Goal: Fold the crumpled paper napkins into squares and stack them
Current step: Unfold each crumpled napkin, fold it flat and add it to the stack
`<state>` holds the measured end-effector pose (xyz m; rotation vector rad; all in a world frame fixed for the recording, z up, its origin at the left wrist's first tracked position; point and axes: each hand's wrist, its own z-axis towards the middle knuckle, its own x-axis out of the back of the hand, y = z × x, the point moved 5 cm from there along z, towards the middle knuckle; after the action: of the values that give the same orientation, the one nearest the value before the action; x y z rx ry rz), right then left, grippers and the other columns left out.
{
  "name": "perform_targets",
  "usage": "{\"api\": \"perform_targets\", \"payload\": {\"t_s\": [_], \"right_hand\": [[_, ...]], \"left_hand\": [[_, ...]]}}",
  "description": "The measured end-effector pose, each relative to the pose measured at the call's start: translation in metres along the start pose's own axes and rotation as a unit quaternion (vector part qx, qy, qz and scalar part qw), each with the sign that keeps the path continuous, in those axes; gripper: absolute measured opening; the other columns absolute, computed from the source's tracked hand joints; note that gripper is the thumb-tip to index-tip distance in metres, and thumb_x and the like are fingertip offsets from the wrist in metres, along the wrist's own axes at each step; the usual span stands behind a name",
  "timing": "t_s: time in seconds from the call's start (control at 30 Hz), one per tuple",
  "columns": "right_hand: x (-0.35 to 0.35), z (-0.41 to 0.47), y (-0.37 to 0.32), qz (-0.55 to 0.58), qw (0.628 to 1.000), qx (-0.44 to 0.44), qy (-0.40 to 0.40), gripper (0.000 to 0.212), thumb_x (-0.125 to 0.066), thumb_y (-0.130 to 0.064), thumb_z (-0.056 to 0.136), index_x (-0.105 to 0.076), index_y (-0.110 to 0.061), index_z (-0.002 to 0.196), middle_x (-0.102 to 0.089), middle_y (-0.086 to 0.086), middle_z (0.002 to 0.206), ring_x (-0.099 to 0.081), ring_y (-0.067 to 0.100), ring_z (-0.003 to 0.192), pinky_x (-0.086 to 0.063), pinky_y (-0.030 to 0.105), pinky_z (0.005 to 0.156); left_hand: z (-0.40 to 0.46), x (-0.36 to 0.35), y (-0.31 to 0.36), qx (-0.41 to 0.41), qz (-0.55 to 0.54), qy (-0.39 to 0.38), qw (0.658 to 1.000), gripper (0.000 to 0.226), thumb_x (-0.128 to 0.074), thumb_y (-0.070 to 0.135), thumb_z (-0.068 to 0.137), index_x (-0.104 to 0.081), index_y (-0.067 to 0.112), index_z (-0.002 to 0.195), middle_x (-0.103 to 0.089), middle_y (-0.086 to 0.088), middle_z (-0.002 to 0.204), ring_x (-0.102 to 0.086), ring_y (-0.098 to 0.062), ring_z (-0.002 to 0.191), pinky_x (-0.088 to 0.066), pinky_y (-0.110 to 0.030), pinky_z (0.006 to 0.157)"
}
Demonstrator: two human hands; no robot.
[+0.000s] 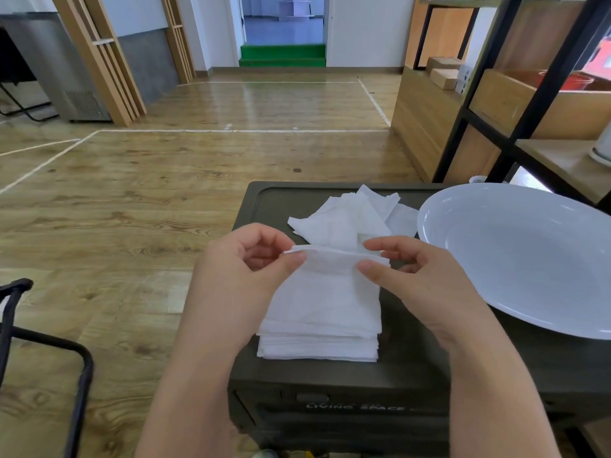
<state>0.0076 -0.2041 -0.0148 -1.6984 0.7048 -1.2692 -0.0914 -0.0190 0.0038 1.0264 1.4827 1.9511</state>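
Note:
A white paper napkin [325, 285] hangs folded between both hands above the dark box. My left hand [244, 269] pinches its upper left corner between thumb and forefinger. My right hand [420, 276] pinches the upper right corner the same way. Directly below it sits a stack of folded white napkins [317, 347] near the front of the box top. Behind the held napkin lies a loose pile of crumpled napkins [350, 214] toward the back of the box.
The dark storage box [413, 368] serves as the work surface. A large white bowl [522, 256] rests on its right side, close to my right hand. Wooden shelving [496, 104] stands at the right; a black metal frame [39, 342] is at the lower left.

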Motion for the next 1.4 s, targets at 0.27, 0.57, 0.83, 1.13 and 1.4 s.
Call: {"api": "perform_targets", "payload": {"t_s": [0.27, 0.57, 0.83, 1.13, 1.4], "right_hand": [[0.002, -0.005, -0.003, 0.138, 0.988, 0.015, -0.063, 0.017, -0.065, -0.032, 0.084, -0.076, -0.018, 0.082, -0.074, -0.008, 0.082, -0.068, 0.010, 0.079, -0.051, 0.034, 0.084], [-0.019, -0.005, -0.007, 0.046, 0.999, -0.001, -0.026, 0.026, -0.051, -0.043, 0.094, -0.062, -0.027, 0.111, -0.068, -0.009, 0.108, -0.063, 0.013, 0.103, -0.050, 0.036, 0.091], [-0.027, 0.000, -0.005, -0.061, 0.998, -0.005, -0.020, 0.031, -0.057, -0.032, 0.092, -0.057, -0.026, 0.123, -0.067, -0.006, 0.108, -0.062, 0.011, 0.099, -0.051, 0.038, 0.093], [-0.025, -0.001, -0.005, -0.037, 0.999, -0.007, -0.033, 0.030, -0.061, -0.027, 0.091, -0.052, -0.035, 0.119, -0.067, -0.007, 0.105, -0.061, 0.007, 0.095, -0.050, 0.026, 0.083], [-0.023, -0.001, -0.003, -0.068, 0.998, -0.006, -0.008, 0.039, -0.067, -0.027, 0.087, -0.047, -0.035, 0.119, -0.058, -0.011, 0.086, -0.055, 0.001, 0.078, -0.039, 0.009, 0.062]], "left_hand": [[-0.005, 0.003, -0.001, 0.056, -0.121, -0.067, 0.989, 0.009, -0.067, 0.024, 0.080, -0.076, 0.024, 0.082, -0.076, 0.000, 0.086, -0.072, -0.014, 0.081, -0.052, -0.032, 0.078], [-0.002, -0.008, -0.026, 0.078, 0.029, -0.024, 0.996, 0.053, -0.053, 0.059, 0.076, -0.067, 0.009, 0.086, -0.068, -0.020, 0.085, -0.062, -0.039, 0.071, -0.050, -0.040, 0.069], [-0.002, -0.003, -0.031, 0.084, 0.185, 0.013, 0.979, 0.045, -0.051, 0.039, 0.093, -0.059, -0.002, 0.078, -0.046, -0.015, 0.060, -0.036, -0.017, 0.053, -0.028, -0.028, 0.054], [-0.004, -0.004, -0.025, 0.097, 0.226, 0.013, 0.969, 0.044, -0.052, 0.041, 0.093, -0.040, 0.012, 0.061, -0.032, -0.001, 0.054, -0.028, -0.016, 0.049, -0.020, -0.027, 0.048], [-0.004, -0.002, -0.031, 0.140, 0.241, 0.031, 0.960, 0.027, -0.057, 0.047, 0.088, -0.060, 0.022, 0.077, -0.061, 0.006, 0.072, -0.056, -0.013, 0.065, -0.033, -0.026, 0.051]]}}
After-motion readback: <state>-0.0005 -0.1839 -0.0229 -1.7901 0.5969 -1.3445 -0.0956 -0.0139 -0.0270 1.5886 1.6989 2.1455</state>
